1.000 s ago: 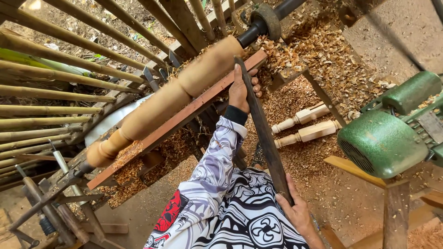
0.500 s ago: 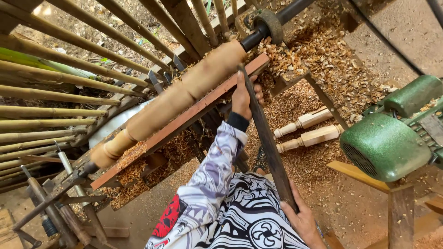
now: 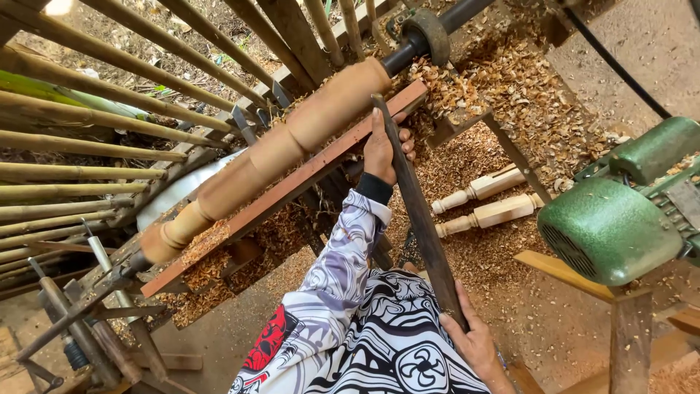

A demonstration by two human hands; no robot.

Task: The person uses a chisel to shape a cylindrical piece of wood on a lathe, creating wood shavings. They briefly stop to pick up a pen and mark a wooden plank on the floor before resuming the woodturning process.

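A long turned wooden spindle [image 3: 277,149] is mounted on a lathe, running from lower left to upper right. Alongside it lies a reddish wooden tool rest [image 3: 292,191]. My left hand [image 3: 385,149] grips the front part of a long dark chisel [image 3: 419,215] and presses it on the rest, with the chisel tip at the spindle's thick right end. My right hand [image 3: 474,341] holds the chisel's rear end near my lap. My patterned sleeve covers the left forearm.
A green electric motor [image 3: 616,219] sits on a wooden stand at right, with a black belt [image 3: 616,66] running up. Two finished pale spindles [image 3: 485,201] lie in wood shavings [image 3: 503,80]. Bamboo poles [image 3: 87,146] fence the left side; metal tools [image 3: 95,321] lean at lower left.
The view has shifted slightly; both hands keep the chisel against the spindle's right end in much the same place.
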